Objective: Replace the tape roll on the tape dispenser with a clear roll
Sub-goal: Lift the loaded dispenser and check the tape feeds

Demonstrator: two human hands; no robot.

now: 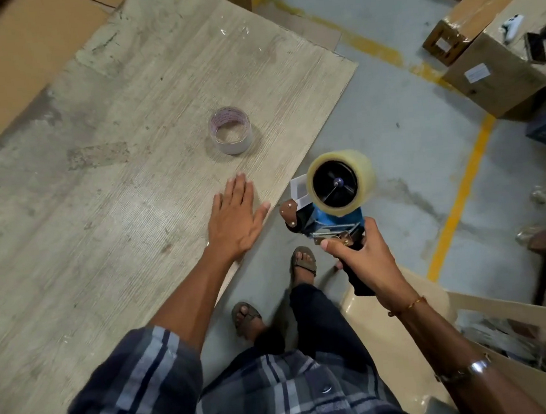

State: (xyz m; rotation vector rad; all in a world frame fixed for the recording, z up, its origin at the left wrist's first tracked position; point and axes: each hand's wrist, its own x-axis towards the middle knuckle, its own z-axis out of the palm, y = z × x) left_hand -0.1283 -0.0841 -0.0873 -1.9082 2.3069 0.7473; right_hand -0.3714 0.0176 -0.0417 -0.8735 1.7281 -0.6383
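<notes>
While my right hand (366, 261) is clamped around the black handle of the blue tape dispenser (330, 221), held off the table's corner with a clear roll (341, 182) mounted on it, my left hand (235, 217) lies flat and spread on the table (95, 191), near a nearly spent roll (231, 130) beyond my fingertips.

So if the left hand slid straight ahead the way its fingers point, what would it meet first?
Probably the near-empty tape roll lying on the table. The left hand rests flat and open, fingers aimed roughly at it, with only bare tabletop between. It could pass just right of the roll.
</notes>
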